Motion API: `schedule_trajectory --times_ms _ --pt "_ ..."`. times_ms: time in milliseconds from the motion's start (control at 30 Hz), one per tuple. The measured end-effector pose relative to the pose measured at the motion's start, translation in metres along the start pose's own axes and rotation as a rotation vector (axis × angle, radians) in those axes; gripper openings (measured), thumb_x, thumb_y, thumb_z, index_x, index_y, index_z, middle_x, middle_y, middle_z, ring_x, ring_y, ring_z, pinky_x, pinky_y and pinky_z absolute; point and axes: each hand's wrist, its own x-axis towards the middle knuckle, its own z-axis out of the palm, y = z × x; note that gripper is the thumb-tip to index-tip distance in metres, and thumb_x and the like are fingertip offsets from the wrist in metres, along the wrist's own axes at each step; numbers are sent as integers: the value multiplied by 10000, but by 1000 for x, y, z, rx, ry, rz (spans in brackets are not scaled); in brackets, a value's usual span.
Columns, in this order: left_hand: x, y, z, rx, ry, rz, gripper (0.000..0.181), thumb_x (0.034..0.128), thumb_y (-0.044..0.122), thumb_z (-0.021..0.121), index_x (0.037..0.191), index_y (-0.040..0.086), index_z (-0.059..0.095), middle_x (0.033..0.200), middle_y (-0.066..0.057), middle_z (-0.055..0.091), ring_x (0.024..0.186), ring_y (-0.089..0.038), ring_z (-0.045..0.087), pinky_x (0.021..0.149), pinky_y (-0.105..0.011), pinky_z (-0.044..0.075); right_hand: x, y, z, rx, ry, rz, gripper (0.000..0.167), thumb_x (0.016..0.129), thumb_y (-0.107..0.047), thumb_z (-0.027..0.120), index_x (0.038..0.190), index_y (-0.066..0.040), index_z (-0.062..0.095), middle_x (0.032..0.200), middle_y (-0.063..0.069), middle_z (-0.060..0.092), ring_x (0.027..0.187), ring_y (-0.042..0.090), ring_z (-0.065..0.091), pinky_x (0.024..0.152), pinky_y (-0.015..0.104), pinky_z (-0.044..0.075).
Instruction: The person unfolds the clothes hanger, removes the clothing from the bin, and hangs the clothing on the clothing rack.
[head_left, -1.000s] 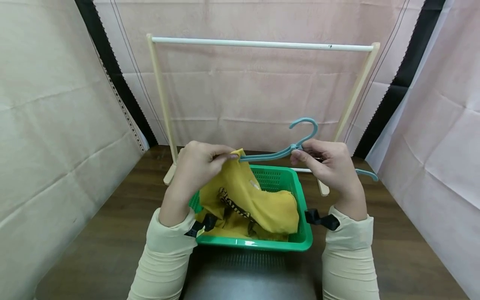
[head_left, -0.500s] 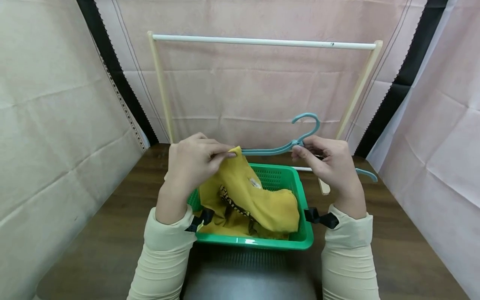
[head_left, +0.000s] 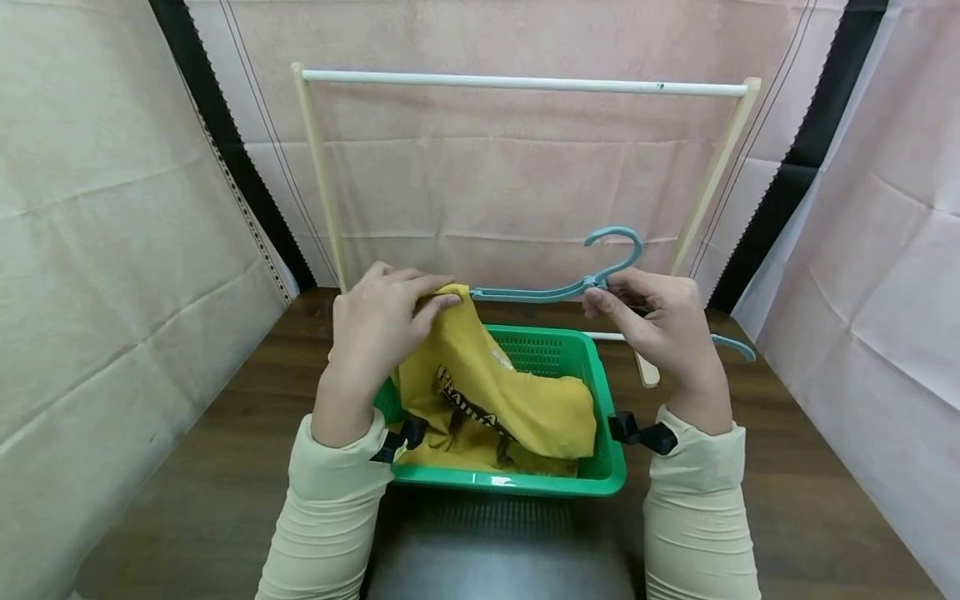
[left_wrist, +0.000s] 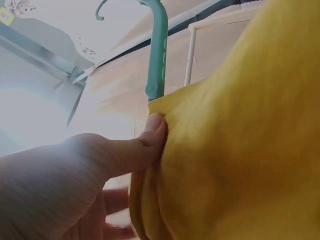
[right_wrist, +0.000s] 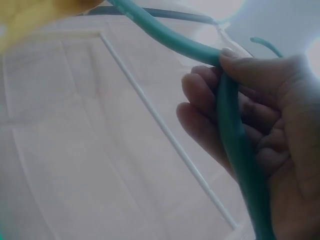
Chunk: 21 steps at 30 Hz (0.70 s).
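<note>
My left hand (head_left: 378,329) pinches the top edge of a yellow shirt (head_left: 517,408) with black lettering and a pale label. Most of that shirt lies bunched in a green basket (head_left: 510,481). A light blue hanger (head_left: 532,295) reaches left, and its tip meets the raised cloth. In the left wrist view the hanger (left_wrist: 157,55) disappears behind the cloth edge, just above my thumb. My right hand (head_left: 652,317) grips the hanger between thumb and fingers below its hook. The right wrist view shows the hanger's two arms (right_wrist: 175,37) parting at my fingertips.
Behind the basket stands a rack with a white top bar (head_left: 517,82) and cream posts. Another blue hanger (head_left: 733,346) lies on the brown table (head_left: 780,483), partly hidden by my right hand. Pale cloth walls (head_left: 112,250) enclose the table.
My left hand has drawn the pinched shirt edge slightly left and up. The hanger has risen a little, its left arm now nearly level. My right hand keeps its grip.
</note>
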Motion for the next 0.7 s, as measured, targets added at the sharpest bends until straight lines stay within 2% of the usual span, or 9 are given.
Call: schedule_trajectory --times_ms 67,133,167,200,267,333,400,633,700 --pt "2 -1 2 9 46 69 278 956 470 651 1161 325 771 1095 95 744 1036 -203 614 862 -497 428 0 0 0 11 -13 4 129 846 106 742 923 3 755 795 22 743 705 102 718 664 171 553" --pt "3 -1 3 -21 72 142 213 944 392 697 1097 281 797 1033 89 756 987 -182 646 955 -511 389 0 1 0 16 -16 0 95 858 85 742 924 16 752 799 20 744 704 118 722 664 172 554" --pt "4 -1 4 -53 77 175 187 937 353 716 1071 258 805 995 77 762 943 -167 668 963 -486 416 0 1 0 19 -15 -5 97 859 84 742 925 14 753 800 20 745 704 121 723 664 174 554" --pt "4 -1 4 -95 74 202 171 932 314 728 1058 231 809 970 61 766 899 -153 687 952 -451 457 0 1 1 23 -13 -11 95 859 84 742 927 18 752 803 23 746 706 122 723 666 177 556" --pt "5 0 5 -191 57 227 154 926 261 740 1041 188 812 950 39 769 799 -133 699 806 -370 536 1 1 2 25 -7 -22 125 847 103 743 930 10 753 806 25 745 702 130 722 669 180 557" --pt "5 0 7 -266 47 231 153 926 233 743 1043 164 813 960 23 770 760 -116 698 665 -320 548 1 1 3 24 -2 -30 173 826 136 743 932 0 755 805 27 744 695 140 721 669 180 558" --pt "5 1 8 -325 52 238 149 923 203 746 1042 145 813 968 8 772 737 -104 699 598 -295 539 1 0 4 14 3 -36 199 812 152 745 927 -10 756 799 26 742 686 142 718 665 175 555" --pt "6 2 11 -464 95 318 149 907 128 754 1043 104 810 964 -25 772 820 -130 732 667 -295 572 2 0 3 -14 27 -38 233 794 166 750 911 -36 764 778 19 738 671 115 710 644 162 544" --pt "6 2 11 -509 113 320 149 904 116 758 1042 106 811 980 -16 771 858 -131 736 695 -292 581 2 0 3 -3 30 -40 220 796 161 750 907 -29 763 774 23 737 669 109 709 645 161 543"
